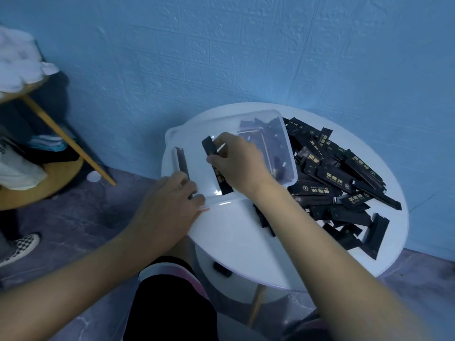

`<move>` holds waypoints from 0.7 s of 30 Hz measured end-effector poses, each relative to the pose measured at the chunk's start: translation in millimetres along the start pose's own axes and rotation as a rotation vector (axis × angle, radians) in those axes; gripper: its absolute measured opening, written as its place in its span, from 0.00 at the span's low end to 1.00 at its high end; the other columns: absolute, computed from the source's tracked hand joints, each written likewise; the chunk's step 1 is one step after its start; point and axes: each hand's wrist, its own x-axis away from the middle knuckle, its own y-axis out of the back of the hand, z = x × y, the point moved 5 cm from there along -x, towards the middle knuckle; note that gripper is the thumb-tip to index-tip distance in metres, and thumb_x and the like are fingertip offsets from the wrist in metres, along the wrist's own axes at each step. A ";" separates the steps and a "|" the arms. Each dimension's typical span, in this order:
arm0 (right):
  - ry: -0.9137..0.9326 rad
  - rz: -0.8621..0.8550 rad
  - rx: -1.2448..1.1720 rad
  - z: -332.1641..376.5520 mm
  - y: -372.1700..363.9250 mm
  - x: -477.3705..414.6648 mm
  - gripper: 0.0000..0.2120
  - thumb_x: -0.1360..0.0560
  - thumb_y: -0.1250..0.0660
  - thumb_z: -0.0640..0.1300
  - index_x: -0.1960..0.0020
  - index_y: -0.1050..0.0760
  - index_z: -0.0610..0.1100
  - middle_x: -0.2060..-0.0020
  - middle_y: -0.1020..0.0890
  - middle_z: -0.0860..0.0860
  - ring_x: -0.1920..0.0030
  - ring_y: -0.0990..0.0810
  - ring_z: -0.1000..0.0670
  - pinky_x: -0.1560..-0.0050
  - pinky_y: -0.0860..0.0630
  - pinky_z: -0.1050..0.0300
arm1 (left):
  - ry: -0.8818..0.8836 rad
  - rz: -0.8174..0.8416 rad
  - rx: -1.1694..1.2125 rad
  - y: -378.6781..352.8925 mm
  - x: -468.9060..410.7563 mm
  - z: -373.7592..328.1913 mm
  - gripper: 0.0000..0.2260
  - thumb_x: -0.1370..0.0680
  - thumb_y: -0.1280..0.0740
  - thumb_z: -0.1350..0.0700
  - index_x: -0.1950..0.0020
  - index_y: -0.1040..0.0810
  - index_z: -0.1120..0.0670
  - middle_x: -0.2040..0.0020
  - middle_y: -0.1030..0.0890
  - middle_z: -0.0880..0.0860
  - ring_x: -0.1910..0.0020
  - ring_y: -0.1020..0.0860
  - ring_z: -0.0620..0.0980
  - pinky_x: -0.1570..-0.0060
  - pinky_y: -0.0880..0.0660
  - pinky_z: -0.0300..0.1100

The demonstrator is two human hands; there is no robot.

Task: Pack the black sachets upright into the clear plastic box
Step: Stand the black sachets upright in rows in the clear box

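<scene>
Stool of wood [56, 134] at far left, cloth piled on it; a checkered shoe [18, 248] on the floor below. Not part of the task.

Left hand [170, 205] at the near-left corner of the clear plastic box [289, 156], fingers curled on the rim and closed on a black sachet [182, 163] that stands along the left wall. Exact grip partly hidden by the knuckles.

Right hand [236, 163] inside the box near its middle, thumb and fingers pinched on a second sachet [216, 168], which lies tilted with its lower end near the front wall. Not yet upright.

More sachets stand or lean at the right end of the box; count unclear through the plastic. Box sits on the round white table [236, 242], toward its left and back.

Loose pile of sachets [339, 183] to the right of the box, touching its right wall and spreading to the table edge. Most of the stock is still there, so packing looks early.

Handling, judged: sachets long, thin, light, flexible, with smooth film, likely slippery. Single ones will tip unless leaned on a wall or neighbour. Best pinched across the narrow width near mid-length or upper end, then lowered end-first.
</scene>
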 end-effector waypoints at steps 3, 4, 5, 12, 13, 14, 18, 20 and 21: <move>-0.005 0.050 0.050 -2.8 -25.7 -8.8 0.09 0.25 0.29 0.48 0.48 0.27 0.49 0.57 0.16 0.50 0.53 0.21 0.44 0.57 0.31 0.54 | -0.014 -0.001 0.012 -1.3 -1.1 -3.5 0.10 0.34 0.19 0.57 0.58 0.16 0.57 0.58 0.17 0.56 0.54 0.23 0.59 0.61 0.25 0.50; -0.005 0.062 0.052 -2.7 -30.6 -9.7 0.10 0.26 0.29 0.49 0.48 0.27 0.49 0.58 0.17 0.50 0.53 0.21 0.44 0.57 0.30 0.53 | -0.019 -0.002 0.005 -1.6 -1.1 -4.8 0.10 0.35 0.19 0.58 0.57 0.15 0.57 0.58 0.17 0.56 0.54 0.23 0.59 0.61 0.25 0.50; -0.010 0.070 0.042 -3.0 -33.6 -10.5 0.10 0.27 0.29 0.50 0.49 0.27 0.49 0.59 0.17 0.51 0.54 0.21 0.45 0.58 0.30 0.53 | -0.022 -0.006 -0.001 -1.8 -1.0 -5.9 0.10 0.35 0.19 0.58 0.57 0.16 0.57 0.58 0.17 0.55 0.54 0.23 0.58 0.61 0.25 0.50; -0.057 0.177 -0.263 -10.2 -36.9 -10.0 0.05 0.25 0.30 0.48 0.50 0.21 0.49 0.65 0.16 0.49 0.65 0.15 0.46 0.54 0.16 0.46 | -0.012 -0.083 -0.034 -1.8 2.3 -5.9 0.08 0.28 0.24 0.56 0.51 0.17 0.56 0.55 0.17 0.55 0.52 0.23 0.59 0.59 0.24 0.51; -0.066 0.185 -0.305 -11.3 -35.6 -9.7 0.05 0.24 0.31 0.45 0.49 0.20 0.46 0.64 0.16 0.47 0.64 0.15 0.45 0.56 0.15 0.47 | -0.019 -0.090 -0.039 -1.0 2.4 -6.4 0.07 0.26 0.26 0.55 0.51 0.18 0.55 0.55 0.18 0.56 0.52 0.22 0.59 0.59 0.24 0.51; -0.074 0.196 -0.326 -12.7 -34.5 -9.4 0.05 0.24 0.31 0.42 0.48 0.20 0.45 0.63 0.16 0.45 0.63 0.15 0.44 0.57 0.15 0.48 | -0.025 -0.097 -0.046 0.3 2.6 -6.8 0.07 0.25 0.28 0.53 0.50 0.18 0.55 0.54 0.17 0.56 0.52 0.22 0.59 0.59 0.24 0.51; -0.081 0.239 -0.306 -16.6 -35.2 -8.4 0.05 0.24 0.31 0.39 0.48 0.20 0.45 0.63 0.16 0.47 0.62 0.14 0.45 0.55 0.15 0.50 | -0.039 -0.114 -0.076 4.3 3.0 -8.9 0.11 0.23 0.34 0.51 0.47 0.18 0.56 0.50 0.18 0.57 0.53 0.22 0.59 0.58 0.23 0.51; -0.085 0.241 -0.286 -18.6 -38.6 -9.3 0.04 0.25 0.30 0.41 0.51 0.20 0.48 0.64 0.16 0.47 0.63 0.14 0.45 0.53 0.16 0.46 | -0.032 -0.127 -0.085 5.8 2.9 -9.6 0.12 0.24 0.33 0.52 0.45 0.18 0.56 0.48 0.18 0.57 0.53 0.22 0.58 0.58 0.23 0.51; -0.081 0.242 -0.274 -19.0 -40.4 -10.0 0.04 0.25 0.30 0.42 0.53 0.20 0.50 0.64 0.15 0.48 0.63 0.14 0.46 0.52 0.16 0.44 | -0.030 -0.134 -0.089 6.2 2.8 -9.5 0.13 0.24 0.33 0.52 0.43 0.18 0.56 0.47 0.18 0.56 0.53 0.22 0.57 0.57 0.24 0.51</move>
